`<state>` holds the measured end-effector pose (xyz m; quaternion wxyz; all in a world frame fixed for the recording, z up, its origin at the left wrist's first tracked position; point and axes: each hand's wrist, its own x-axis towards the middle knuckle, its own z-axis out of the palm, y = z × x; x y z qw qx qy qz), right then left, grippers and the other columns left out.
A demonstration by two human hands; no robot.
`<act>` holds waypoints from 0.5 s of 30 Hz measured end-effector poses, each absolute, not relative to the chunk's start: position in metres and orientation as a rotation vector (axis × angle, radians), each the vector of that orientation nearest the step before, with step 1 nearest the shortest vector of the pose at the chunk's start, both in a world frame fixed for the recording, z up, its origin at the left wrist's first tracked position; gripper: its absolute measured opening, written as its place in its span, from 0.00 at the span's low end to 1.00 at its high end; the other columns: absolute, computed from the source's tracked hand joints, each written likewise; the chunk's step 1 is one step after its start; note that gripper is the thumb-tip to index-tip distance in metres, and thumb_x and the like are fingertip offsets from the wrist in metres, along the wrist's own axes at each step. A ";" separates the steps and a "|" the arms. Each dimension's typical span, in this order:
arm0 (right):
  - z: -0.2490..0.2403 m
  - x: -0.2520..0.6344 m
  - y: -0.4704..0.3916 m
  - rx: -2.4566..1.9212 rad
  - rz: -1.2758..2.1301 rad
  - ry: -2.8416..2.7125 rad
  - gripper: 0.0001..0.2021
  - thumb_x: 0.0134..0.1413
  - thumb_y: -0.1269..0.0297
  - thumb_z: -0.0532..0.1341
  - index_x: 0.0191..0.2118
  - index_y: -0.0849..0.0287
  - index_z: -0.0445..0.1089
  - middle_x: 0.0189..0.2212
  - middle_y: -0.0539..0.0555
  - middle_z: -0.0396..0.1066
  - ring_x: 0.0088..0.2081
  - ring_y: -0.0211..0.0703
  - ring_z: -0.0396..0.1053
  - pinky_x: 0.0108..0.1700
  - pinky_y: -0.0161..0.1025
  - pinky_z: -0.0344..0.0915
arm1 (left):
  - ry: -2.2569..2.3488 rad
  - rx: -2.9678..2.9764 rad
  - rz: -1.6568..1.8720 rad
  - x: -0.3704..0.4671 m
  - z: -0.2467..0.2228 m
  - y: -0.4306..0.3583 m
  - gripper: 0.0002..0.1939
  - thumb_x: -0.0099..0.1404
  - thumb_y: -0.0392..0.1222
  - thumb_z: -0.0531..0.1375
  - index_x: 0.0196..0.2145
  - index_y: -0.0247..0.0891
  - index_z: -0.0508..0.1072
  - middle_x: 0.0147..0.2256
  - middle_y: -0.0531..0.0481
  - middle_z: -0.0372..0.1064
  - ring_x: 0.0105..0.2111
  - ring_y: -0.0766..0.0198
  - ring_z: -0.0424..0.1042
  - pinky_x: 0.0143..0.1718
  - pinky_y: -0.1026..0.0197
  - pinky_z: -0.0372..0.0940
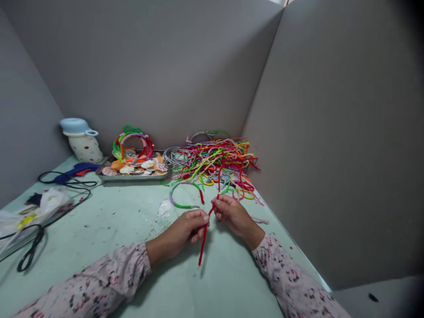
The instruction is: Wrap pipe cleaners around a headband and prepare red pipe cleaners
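The left hand (190,227) grasps the red stem (203,242) between thumb and fingertips, with the other fingers curled. The right hand (235,214) pinches the same stem slightly higher and farther from the body. The two hands are near each other but apart, and a short section of stem spans the gap between them. The lower end extends below the left fingertips, toward the body. The upper section rises past the right fingertips toward the pile (218,154). Whether it is a single length or two joined at the grip is too small to tell. Both wrists emerge from patterned sleeves (109,274), over the table (132,216).

Just beyond the left fingertips lies an open ring (180,206), wrapped in green, lilac and red, with a gap on the side facing the right hand. A white patch (164,208) is near the ring, beyond the left knuckles. The pile of multicoloured stems lies beyond both hands. A pale pink stem (260,220) lies just to the right of the right hand.

Beyond and to the left of the left hand is a metal tray (132,177) containing shells (149,164); wrapped hoops (150,145) stand upright over them. Farther left are a bottle (86,148), a black cable (82,190) and a plastic bag (56,199).
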<state>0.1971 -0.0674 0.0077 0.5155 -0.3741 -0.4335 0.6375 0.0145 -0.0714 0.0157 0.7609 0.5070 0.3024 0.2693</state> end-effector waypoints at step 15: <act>0.003 0.188 -0.066 -1.204 1.041 -1.259 0.13 0.51 0.54 0.63 0.27 0.59 0.66 0.19 0.46 0.65 0.21 0.34 0.61 0.26 0.32 0.56 | 0.663 1.187 0.641 0.012 0.011 -0.072 0.09 0.61 0.41 0.53 0.24 0.37 0.61 0.20 0.57 0.53 0.19 0.71 0.48 0.20 0.65 0.45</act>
